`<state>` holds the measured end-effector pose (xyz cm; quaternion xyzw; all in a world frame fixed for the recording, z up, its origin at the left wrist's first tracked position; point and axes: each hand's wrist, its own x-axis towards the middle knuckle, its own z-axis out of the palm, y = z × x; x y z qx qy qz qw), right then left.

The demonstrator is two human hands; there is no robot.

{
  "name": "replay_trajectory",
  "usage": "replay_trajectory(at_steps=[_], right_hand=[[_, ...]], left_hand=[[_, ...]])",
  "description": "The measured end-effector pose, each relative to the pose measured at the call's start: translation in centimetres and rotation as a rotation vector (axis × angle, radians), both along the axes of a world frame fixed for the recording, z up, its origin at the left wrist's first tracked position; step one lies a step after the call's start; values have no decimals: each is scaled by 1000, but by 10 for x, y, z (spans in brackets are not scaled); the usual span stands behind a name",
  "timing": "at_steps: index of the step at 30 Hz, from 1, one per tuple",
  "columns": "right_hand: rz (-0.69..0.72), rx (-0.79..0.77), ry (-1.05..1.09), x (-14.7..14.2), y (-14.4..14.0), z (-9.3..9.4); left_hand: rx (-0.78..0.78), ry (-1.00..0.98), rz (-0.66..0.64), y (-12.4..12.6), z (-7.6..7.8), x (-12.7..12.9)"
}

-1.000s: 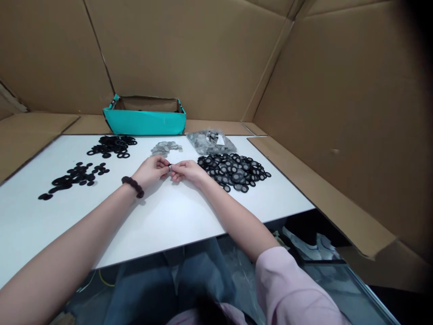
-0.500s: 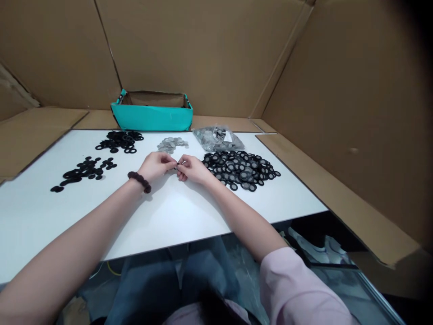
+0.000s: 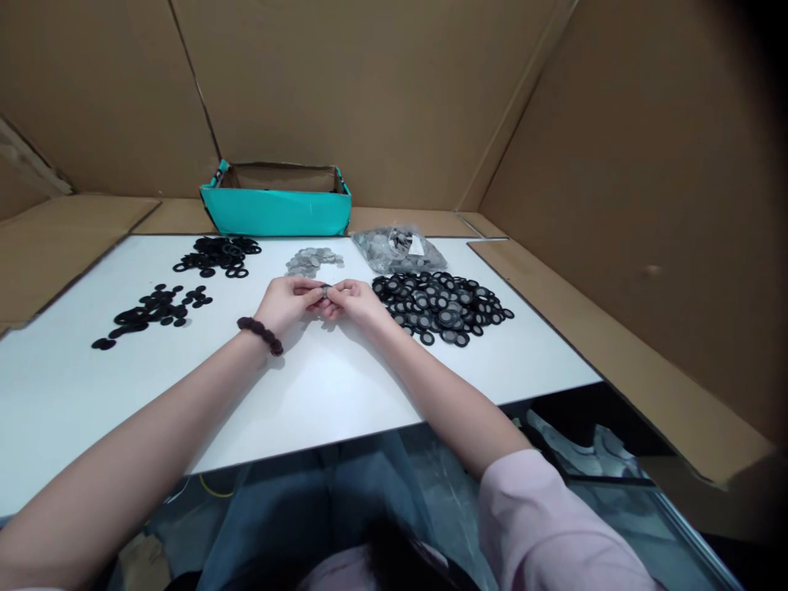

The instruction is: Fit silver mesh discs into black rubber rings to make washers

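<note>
On the white tabletop (image 3: 345, 394) lay black rings (image 3: 220, 253), black discs (image 3: 161, 307), grey discs (image 3: 310, 261), a filled bag (image 3: 385, 253) and, at right, black-rimmed discs (image 3: 442, 304).

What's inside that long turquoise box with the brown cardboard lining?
Inside the long turquoise box, you can see the brown cardboard back wall. The turquoise front side covers the bottom, so anything lying down there can't be seen.

There are two hands (image 3: 284, 299), one teal box (image 3: 277, 212), one bag (image 3: 385, 253), one grey disc pile (image 3: 308, 263) and three dark piles (image 3: 443, 305).
</note>
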<state>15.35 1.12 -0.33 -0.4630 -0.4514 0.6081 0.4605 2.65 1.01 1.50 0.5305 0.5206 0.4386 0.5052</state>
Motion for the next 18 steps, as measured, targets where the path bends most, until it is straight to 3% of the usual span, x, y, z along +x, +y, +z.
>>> replay_trajectory(at_steps=[5,9,13,18], right_hand=[[42,-47,106,-1,-5,5],[127,-40,35,2,-1,2],[162,37,-99,8,5,-4],[97,192,-173,9,5,-6]], left_hand=[[-18,63,-2,6,-7,-3],[84,296,-36,8,-10,-2],[294,634,-102,4,-8,1],[276,712,-110,3,-4,1]])
